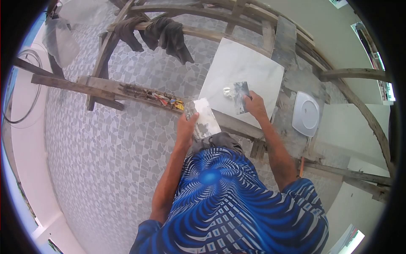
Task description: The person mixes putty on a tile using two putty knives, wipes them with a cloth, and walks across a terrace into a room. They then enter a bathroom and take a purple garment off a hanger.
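Note:
My left hand point(187, 126) grips a flat rectangular plate point(206, 120) by its left edge, the thumb lying on its face. White putty is smeared over much of that plate, with grey showing in places. My right hand point(256, 106) is closed on a putty knife point(240, 94), whose broad blade is grey and stained. The blade lies close over a white marbled tile slab point(249, 59). Just left of the blade, a small lump of white putty point(228, 92) sits on the slab.
Wooden scaffold beams point(211, 34) cross ahead, with dark cloths point(165, 38) draped over one. A plank point(97, 87) on the left carries small debris. Right of the slab lies a white square plastic lid or basin point(306, 113). Patterned stone-look flooring point(105, 169) is below.

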`<state>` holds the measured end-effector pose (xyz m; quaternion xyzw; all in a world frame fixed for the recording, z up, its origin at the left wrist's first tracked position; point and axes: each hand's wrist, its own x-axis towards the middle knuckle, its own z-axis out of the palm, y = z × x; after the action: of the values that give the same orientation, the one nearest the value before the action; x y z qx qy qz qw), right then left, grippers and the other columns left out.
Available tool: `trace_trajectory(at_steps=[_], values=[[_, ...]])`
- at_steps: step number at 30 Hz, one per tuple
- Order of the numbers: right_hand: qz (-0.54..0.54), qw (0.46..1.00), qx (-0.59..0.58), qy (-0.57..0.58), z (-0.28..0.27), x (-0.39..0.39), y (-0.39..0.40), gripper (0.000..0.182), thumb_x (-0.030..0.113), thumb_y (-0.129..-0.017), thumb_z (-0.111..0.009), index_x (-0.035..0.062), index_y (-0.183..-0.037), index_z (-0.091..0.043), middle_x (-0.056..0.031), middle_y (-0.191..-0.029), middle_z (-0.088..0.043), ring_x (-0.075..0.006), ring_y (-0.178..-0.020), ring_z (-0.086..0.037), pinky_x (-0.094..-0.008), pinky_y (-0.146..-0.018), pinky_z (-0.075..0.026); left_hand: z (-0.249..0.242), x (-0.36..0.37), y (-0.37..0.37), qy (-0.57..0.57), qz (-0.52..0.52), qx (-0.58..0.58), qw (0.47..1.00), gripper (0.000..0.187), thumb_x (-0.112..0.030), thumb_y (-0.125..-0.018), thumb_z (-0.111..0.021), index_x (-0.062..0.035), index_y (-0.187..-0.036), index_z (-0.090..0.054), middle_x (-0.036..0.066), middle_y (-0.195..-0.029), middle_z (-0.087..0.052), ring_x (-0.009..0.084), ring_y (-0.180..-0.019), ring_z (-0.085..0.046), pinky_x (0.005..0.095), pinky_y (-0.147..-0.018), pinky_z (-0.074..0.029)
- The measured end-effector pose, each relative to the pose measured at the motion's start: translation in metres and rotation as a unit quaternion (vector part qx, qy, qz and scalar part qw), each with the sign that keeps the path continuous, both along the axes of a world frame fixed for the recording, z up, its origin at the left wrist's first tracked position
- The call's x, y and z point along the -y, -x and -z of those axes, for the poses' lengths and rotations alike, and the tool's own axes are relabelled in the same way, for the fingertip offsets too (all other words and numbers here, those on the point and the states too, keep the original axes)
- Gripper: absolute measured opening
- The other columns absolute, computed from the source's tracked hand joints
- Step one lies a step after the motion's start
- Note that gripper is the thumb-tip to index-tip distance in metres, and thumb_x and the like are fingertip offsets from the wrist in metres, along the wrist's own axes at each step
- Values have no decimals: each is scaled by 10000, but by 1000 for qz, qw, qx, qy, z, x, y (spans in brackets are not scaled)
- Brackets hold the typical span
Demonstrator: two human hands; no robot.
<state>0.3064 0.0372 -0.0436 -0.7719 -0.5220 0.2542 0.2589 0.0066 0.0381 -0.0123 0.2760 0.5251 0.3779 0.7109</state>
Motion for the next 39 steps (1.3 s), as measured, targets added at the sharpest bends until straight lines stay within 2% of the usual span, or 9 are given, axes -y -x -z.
trace_trajectory(at_steps=[7,9,12,17,20,24,27,33,39], values=[[-23,994,108,12,26,-1,-18,300,258,-882,-572,-29,-957,-617,-252,-844,-648,-405,-816,-633,-453,-749,-477,-5,-1,0,-23,2,11,1000,331,-111,-907,-626,36,-1200,-577,88,-1057,-651,135,-890,-637,291,-764,-530],[74,996,30,51,16,-1,-29,302,259,-880,-577,-30,-956,-620,-247,-835,-647,-403,-806,-629,-454,-747,-473,-3,5,1,-19,-7,9,1000,330,-113,-907,-626,36,-1199,-578,87,-1053,-653,135,-884,-638,291,-761,-530],[36,999,-4,11,16,-4,-24,303,263,-880,-582,-31,-948,-616,-241,-828,-643,-387,-785,-626,-451,-739,-470,-1,2,2,-13,-5,0,1000,329,-117,-908,-625,35,-1196,-580,86,-1049,-653,134,-877,-636,291,-756,-528],[47,996,64,31,33,4,-31,297,262,-872,-578,-29,-916,-609,-244,-831,-641,-392,-795,-624,-459,-741,-476,-4,2,1,-11,5,1,1000,322,-123,-905,-628,37,-1182,-585,90,-1037,-653,134,-873,-637,292,-749,-529],[75,995,60,41,-17,7,-35,216,196,-868,-543,2,-908,-629,-217,-872,-647,-401,-824,-632,-484,-757,-504,-3,3,1,-18,-4,0,1000,323,-127,-902,-632,39,-1175,-588,89,-1028,-653,133,-871,-636,292,-745,-529],[-50,942,305,-131,10,13,-11,169,63,-856,-580,55,-1009,-653,-126,-872,-548,-296,-795,-592,-406,-678,-509,5,1,2,1,15,5,1000,322,-133,-903,-633,38,-1173,-588,87,-1023,-652,131,-870,-635,291,-742,-529],[-186,902,373,-116,33,25,19,277,52,-793,-601,22,-1066,-639,-110,-912,-524,-282,-844,-557,-384,-687,-500,2,0,0,-2,22,6,1000,314,-131,-906,-630,38,-1167,-589,88,-1022,-653,133,-868,-638,290,-737,-531],[-183,916,316,-165,3,26,16,222,53,-857,-517,26,-1068,-582,-134,-891,-537,-309,-836,-553,-427,-688,-463,2,-2,-2,-2,7,19,1000,319,-130,-910,-631,38,-1178,-584,88,-1024,-656,136,-870,-641,292,-737,-534],[-248,897,344,-126,26,33,23,373,25,-784,-573,1,-1153,-619,-115,-924,-521,-275,-850,-533,-383,-717,-465,-1,-1,0,-13,15,-4,1000,334,-122,-910,-628,41,-1196,-573,94,-1028,-654,141,-863,-645,297,-740,-537]])
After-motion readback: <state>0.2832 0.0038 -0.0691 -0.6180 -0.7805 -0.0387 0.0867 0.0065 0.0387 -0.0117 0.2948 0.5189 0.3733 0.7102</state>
